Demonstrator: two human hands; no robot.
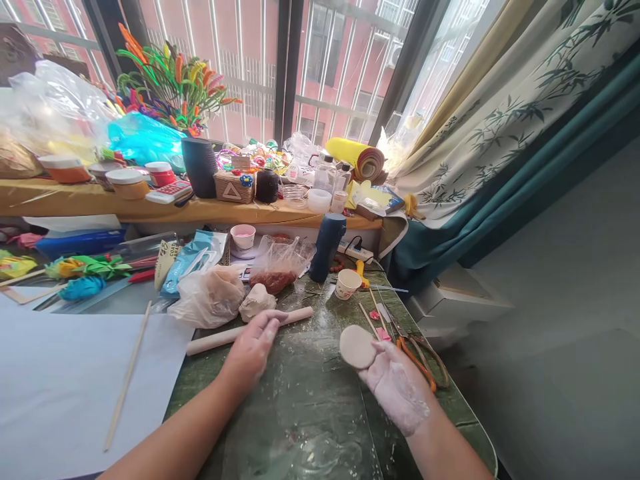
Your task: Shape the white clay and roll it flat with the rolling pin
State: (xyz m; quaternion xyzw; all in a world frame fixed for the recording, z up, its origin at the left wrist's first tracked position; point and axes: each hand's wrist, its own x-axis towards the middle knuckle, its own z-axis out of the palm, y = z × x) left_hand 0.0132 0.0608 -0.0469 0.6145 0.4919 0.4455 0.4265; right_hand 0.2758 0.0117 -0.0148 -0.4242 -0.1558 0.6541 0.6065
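My left hand (256,347) is closed over the middle of a pale wooden rolling pin (213,341), which lies slantwise on the green tabletop; its right end sticks out past my fingers. In my right hand (399,387), palm up and dusted with white powder, a flat round disc of dough (358,347) is held by its edge above the table. Just behind the rolling pin sits a lump of dough (257,302). Beside that lump are a crumpled clear plastic bag (207,297) and another bag with reddish-brown contents (274,277).
A paper cup (347,285) and a dark blue cylinder (327,248) stand behind my right hand. Scissors (423,360) with orange handles and thin sticks lie at the right edge. White paper (75,380) with a stick (127,377) covers the left. Jars and craft supplies crowd the windowsill (200,208).
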